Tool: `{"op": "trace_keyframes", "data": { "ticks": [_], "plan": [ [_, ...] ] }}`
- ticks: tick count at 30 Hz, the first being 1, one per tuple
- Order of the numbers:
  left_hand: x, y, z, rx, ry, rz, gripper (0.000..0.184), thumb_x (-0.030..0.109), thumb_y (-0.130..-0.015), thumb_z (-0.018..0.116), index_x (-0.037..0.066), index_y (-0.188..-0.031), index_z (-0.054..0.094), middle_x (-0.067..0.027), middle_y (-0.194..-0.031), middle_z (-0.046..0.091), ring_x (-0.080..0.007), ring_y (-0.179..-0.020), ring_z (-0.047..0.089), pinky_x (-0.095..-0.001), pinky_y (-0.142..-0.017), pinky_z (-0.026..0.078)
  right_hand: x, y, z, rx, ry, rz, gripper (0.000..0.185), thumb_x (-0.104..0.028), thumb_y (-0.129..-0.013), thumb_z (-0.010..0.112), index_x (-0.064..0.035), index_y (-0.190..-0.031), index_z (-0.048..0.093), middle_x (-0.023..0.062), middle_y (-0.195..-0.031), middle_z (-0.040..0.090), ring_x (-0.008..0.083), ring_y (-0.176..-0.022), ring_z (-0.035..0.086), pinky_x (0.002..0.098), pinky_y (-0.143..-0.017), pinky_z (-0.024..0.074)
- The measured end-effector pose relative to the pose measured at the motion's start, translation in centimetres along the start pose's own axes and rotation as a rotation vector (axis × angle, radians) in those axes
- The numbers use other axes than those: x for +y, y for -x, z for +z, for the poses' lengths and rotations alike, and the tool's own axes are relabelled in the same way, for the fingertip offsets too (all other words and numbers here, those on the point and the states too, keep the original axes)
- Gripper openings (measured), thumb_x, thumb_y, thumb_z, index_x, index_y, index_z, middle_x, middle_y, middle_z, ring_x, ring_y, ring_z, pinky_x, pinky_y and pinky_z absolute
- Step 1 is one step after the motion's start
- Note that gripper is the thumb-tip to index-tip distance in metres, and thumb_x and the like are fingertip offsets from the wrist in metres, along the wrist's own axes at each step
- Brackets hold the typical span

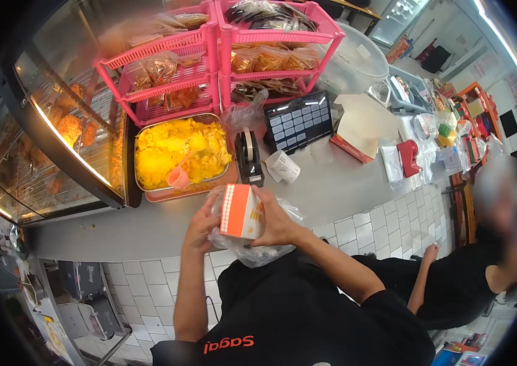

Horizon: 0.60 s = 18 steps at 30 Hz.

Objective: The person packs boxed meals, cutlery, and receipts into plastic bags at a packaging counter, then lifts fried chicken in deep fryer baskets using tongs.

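An orange and white food box [241,211] is held at the counter's front edge. My left hand [200,224] is closed on its left side, with clear plastic bunched against the fingers. On the right side my right hand [278,221] grips the same box. A clear plastic bag [255,255] hangs under and around the box. Just behind lies a metal tray of yellow food [167,149] with a pink scoop [178,177] in it. Near the box stands a black tape dispenser [249,160].
Pink racks [220,49] hold packets behind the tray. A glass display case [57,122] stands left. A tablet [299,121], a paper roll [283,167] and an open carton [365,125] sit on the counter [347,189]. Another person [453,287] stands at the right.
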<state>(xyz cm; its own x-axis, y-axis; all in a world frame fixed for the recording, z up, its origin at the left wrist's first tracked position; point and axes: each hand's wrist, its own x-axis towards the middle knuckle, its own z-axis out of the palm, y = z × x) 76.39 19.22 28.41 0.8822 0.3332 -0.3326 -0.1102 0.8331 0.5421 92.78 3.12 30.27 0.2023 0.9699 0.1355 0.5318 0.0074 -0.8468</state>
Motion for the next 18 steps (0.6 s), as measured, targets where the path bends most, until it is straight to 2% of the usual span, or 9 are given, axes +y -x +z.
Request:
{"op": "trace_keyframes", "data": {
  "ticks": [2,4,5,6,8,13,15,16,18],
  "plan": [
    [1.9,1.0,-0.1,0.023,-0.18,-0.034,0.088,-0.001,-0.072,0.063,-0.001,-0.148,0.019,-0.018,-0.137,0.046,-0.0233,-0.117,0.056,-0.0315,-0.095,0.047,0.0,-0.1,0.2,-0.042,0.138,0.009,0.128,-0.029,-0.049,0.09,-0.0093,-0.148,0.011,0.0228,-0.137,0.031,0.0395,-0.128,0.035,0.0466,-0.107,0.03],
    [3.3,1.8,-0.4,0.051,-0.862,0.004,0.085,0.003,-0.072,0.064,-0.005,-0.146,0.024,-0.02,-0.14,0.043,-0.027,-0.126,0.048,-0.0318,-0.102,0.041,-1.3,-0.8,-0.6,-0.209,0.574,0.078,0.124,-0.033,-0.047,0.088,-0.013,-0.148,0.019,0.0234,-0.128,0.04,0.0394,-0.117,0.042,0.0491,-0.101,0.0328],
    [4.7,2.2,1.8,0.023,-1.152,0.038,0.081,0.005,-0.071,0.064,-0.007,-0.143,0.028,-0.0249,-0.142,0.041,-0.0318,-0.131,0.041,-0.0326,-0.106,0.037,-1.1,-0.9,-0.6,-0.208,0.57,0.079,0.124,-0.033,-0.047,0.088,-0.013,-0.148,0.019,0.0234,-0.128,0.04,0.0394,-0.117,0.042,0.0491,-0.101,0.0328],
    [5.0,2.0,2.3,0.023,-1.155,0.036,0.081,0.005,-0.071,0.064,-0.007,-0.143,0.028,-0.0249,-0.142,0.041,-0.0318,-0.131,0.041,-0.0326,-0.106,0.037,-0.7,-1.0,-0.5,-0.289,0.708,0.044,0.122,-0.035,-0.048,0.088,-0.0136,-0.148,0.021,0.0229,-0.126,0.042,0.0379,-0.117,0.043,0.0508,-0.101,0.0326],
    [5.1,1.6,3.3,-0.078,-1.537,0.137,0.078,0.005,-0.07,0.062,-0.008,-0.14,0.031,-0.0289,-0.143,0.036,-0.0368,-0.131,0.041,-0.0345,-0.105,0.037,0.1,-1.0,-0.2,-0.373,0.848,0.006,0.121,-0.038,-0.048,0.088,-0.0141,-0.148,0.024,0.0224,-0.124,0.045,0.0364,-0.117,0.044,0.0524,-0.1,0.0324],
    [7.4,2.3,7.7,-0.186,-1.645,0.112,0.065,0.003,-0.07,0.059,-0.004,-0.133,0.042,-0.031,-0.126,0.05,-0.0417,-0.115,0.052,-0.0403,-0.097,0.043,0.1,-1.8,-1.7,-0.499,0.944,0.214,0.112,-0.039,-0.057,0.084,-0.0159,-0.149,0.024,0.0227,-0.125,0.049,0.0369,-0.119,0.047,0.0611,-0.106,0.0234],
    [8.6,3.0,8.1,-0.202,-1.719,0.089,0.06,0.002,-0.071,0.058,-0.002,-0.129,0.046,-0.0301,-0.118,0.057,-0.0424,-0.108,0.056,-0.0428,-0.093,0.045,2.0,-0.3,-2.7,-0.487,1.071,0.156,0.11,-0.04,-0.059,0.082,-0.0162,-0.149,0.023,0.0218,-0.129,0.047,0.0371,-0.122,0.045,0.0631,-0.107,0.0192],
    [9.4,3.3,8.7,-0.158,-1.759,0.13,0.059,0.004,-0.069,0.06,-0.001,-0.126,0.05,-0.0264,-0.11,0.06,-0.0381,-0.102,0.059,-0.0403,-0.089,0.047,3.1,0.6,-3.7,-0.475,1.203,0.095,0.108,-0.042,-0.061,0.081,-0.0164,-0.15,0.023,0.021,-0.134,0.045,0.0373,-0.126,0.043,0.0651,-0.109,0.0151],
    [10.9,4.2,11.3,-0.108,-1.799,0.172,0.058,0.006,-0.067,0.063,0.001,-0.124,0.053,-0.0227,-0.101,0.064,-0.0338,-0.097,0.062,-0.0378,-0.085,0.049,2.9,1.4,-8.4,-0.569,1.336,0.083,0.089,-0.045,-0.065,0.078,-0.0152,-0.14,0.042,0.0166,-0.128,0.054,0.0336,-0.129,0.043,0.0681,-0.108,0.0103]
  ]
}}
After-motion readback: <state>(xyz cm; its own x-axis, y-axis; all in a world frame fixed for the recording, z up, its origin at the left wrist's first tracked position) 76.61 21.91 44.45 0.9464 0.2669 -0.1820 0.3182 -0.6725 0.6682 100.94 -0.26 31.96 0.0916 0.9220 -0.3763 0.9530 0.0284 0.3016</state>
